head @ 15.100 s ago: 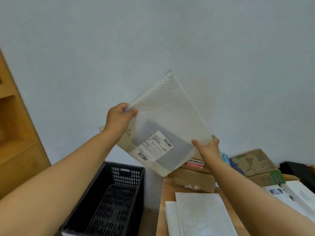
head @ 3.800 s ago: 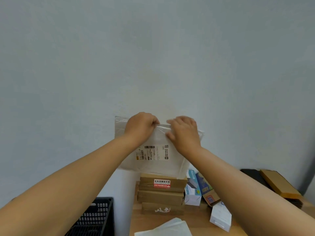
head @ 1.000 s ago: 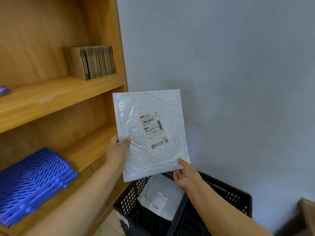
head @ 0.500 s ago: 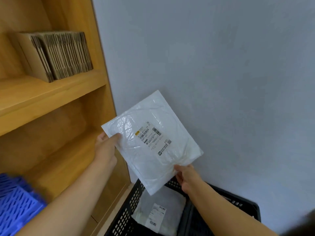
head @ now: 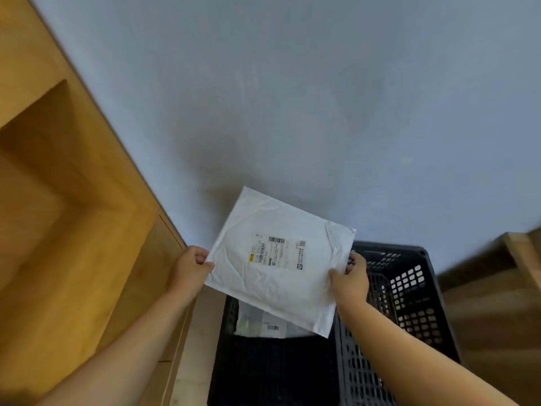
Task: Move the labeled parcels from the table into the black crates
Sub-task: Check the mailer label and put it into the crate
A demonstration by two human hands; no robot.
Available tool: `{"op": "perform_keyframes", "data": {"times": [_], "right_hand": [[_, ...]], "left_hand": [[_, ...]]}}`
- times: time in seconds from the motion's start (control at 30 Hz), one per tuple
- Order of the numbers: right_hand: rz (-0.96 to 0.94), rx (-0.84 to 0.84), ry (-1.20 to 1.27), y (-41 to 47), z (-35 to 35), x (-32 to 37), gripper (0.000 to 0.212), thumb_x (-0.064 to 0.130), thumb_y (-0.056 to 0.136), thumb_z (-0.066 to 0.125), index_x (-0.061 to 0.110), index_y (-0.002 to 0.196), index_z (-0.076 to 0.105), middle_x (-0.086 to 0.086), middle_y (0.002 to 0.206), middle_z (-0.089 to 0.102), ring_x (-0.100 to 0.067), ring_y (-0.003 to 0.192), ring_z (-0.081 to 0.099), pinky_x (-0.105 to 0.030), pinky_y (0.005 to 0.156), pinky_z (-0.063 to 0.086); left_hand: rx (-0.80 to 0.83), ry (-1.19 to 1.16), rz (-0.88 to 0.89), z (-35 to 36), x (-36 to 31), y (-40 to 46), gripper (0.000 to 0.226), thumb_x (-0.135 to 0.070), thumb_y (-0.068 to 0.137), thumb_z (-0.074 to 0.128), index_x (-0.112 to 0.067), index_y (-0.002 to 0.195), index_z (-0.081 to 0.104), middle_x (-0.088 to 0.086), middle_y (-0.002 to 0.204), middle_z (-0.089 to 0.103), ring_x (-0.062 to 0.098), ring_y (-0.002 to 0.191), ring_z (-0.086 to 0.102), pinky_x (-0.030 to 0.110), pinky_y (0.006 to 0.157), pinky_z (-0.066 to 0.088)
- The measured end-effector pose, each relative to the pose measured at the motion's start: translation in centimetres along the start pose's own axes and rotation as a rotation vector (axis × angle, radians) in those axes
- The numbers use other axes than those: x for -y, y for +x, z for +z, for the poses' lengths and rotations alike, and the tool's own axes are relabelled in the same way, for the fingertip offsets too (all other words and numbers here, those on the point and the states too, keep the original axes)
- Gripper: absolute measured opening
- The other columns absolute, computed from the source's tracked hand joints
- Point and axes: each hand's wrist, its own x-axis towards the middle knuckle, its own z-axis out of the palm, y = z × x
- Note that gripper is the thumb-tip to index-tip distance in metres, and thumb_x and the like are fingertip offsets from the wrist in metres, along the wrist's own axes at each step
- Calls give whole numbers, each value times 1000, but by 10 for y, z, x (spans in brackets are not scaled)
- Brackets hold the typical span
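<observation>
The left hand point(head: 191, 266) and right hand point(head: 349, 278) each pinched an opposite edge of a flat white padded mailer with a printed shipping label point(head: 278, 276), holding it tilted just above the black perforated plastic crate point(head: 409, 303). Below the hands, another labeled parcel point(head: 263, 323) already lay inside. This one was not yet released; the bench was mostly out of view, so what remained could not be told.

Soft, even indoor light, no glare.
Parcel point(head: 281, 259) threw a diffuse shadow up-left on the grey wall point(head: 292, 98). Crate point(head: 409, 303) interior was dark. Wide-angle bend at edges; wooden surface point(head: 497, 282) at right motion-blurred; label text too soft to read.
</observation>
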Motion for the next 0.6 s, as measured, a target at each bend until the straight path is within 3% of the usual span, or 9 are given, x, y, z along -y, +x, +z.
{"op": "perform_keyframes", "data": {"times": [0.07,0.13,0.23,0.3,0.43,0.5,0.6], "right_hand": [[-12,-61,-101,7,5,-17,49,0,83,62,9,129,45,-12,126,51,-28,102,56,-38,86,49],[-5,-57,-219,15,9,-34,40,3,85,62,8,123,49,-10,131,43,-25,100,53,-32,84,45],[-41,40,-385,32,16,-63,24,5,87,60,7,112,58,-11,133,43,-22,111,50,-21,86,34],[-58,118,-478,43,24,-83,21,6,89,58,7,110,58,-8,137,38,-19,117,46,-17,90,30],[-125,205,-641,69,47,-118,28,8,90,57,7,117,54,-7,148,23,-23,126,42,-26,100,38],[-179,227,-717,88,60,-132,30,7,90,56,6,120,52,-8,149,21,-25,128,40,-29,101,40],[-240,274,-805,112,81,-149,32,7,92,51,5,124,50,-9,151,20,-27,132,35,-36,102,41]], "left_hand": [[107,86,34,19,17,9,35,6,85,58,-10,115,50,5,104,55,21,94,54,21,59,40],[215,200,95,39,37,16,45,10,84,55,-12,123,49,2,109,53,18,100,53,24,70,46],[330,372,123,68,73,22,47,9,85,47,-19,122,54,4,120,53,20,111,52,23,83,46],[403,520,121,87,93,23,55,7,87,42,-20,135,48,1,141,42,21,123,46,25,93,41],[530,691,204,125,128,31,58,7,91,39,-24,139,44,-4,155,25,18,138,33,24,111,27],[549,717,218,143,144,40,55,7,93,36,-22,139,45,-2,153,30,17,138,33,23,113,22],[567,842,291,168,167,52,43,-4,98,36,-17,137,48,2,144,43,21,132,40,28,110,29]]}}
